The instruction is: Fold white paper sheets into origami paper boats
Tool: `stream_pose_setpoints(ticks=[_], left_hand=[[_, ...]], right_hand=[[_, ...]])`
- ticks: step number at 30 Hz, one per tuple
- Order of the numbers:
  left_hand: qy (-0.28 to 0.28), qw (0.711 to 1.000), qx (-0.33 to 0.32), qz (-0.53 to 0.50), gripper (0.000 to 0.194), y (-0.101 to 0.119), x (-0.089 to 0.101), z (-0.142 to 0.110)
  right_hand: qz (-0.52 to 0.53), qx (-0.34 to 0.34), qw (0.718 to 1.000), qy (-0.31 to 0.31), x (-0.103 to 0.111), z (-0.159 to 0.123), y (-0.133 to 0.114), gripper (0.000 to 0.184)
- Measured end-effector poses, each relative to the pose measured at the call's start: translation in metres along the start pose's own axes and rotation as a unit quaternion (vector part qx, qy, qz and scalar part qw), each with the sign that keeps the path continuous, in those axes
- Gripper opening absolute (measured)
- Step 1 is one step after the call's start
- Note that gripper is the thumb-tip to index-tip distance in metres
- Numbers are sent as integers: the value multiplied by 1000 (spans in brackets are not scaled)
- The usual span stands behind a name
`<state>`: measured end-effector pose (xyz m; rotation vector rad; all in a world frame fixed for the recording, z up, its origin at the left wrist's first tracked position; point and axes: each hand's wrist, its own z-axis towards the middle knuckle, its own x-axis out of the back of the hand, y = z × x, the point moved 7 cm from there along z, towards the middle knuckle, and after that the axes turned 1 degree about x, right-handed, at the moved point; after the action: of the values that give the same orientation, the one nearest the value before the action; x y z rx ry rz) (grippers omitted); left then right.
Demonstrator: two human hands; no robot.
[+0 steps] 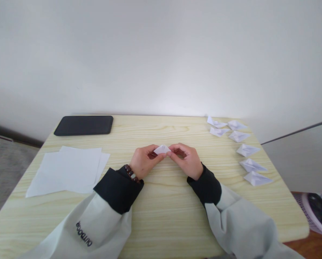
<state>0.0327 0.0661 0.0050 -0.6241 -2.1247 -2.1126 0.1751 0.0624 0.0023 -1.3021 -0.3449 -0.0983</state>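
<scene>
A small folded white paper piece [162, 149] sits between both my hands at the middle of the light wooden table [161, 216]. My left hand [143, 162], with a bead bracelet at its wrist, pinches the paper's left side with closed fingers. The fingertips of my right hand [186, 160] pinch its right side. Both wrists rest on the tabletop.
A stack of blank white sheets [69, 169] lies at the left. A black phone [84, 125] lies at the back left corner. Several finished folded paper boats [247, 150] lie along the right edge. A wall stands right behind the table.
</scene>
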Motion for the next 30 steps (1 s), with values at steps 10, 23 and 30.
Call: stream_pose_setpoints(ticks=[10, 23, 30], left_hand=[[51, 996, -32, -67, 25, 0, 4, 1], [17, 997, -38, -59, 20, 0, 2, 1], [34, 996, -66, -42, 15, 5, 6, 2]], right_hand=[[-60, 83, 995, 2, 3, 0, -21, 9], [-98, 71, 993, 9, 2, -1, -20, 13], [-115, 80, 990, -10, -1, -2, -23, 12]])
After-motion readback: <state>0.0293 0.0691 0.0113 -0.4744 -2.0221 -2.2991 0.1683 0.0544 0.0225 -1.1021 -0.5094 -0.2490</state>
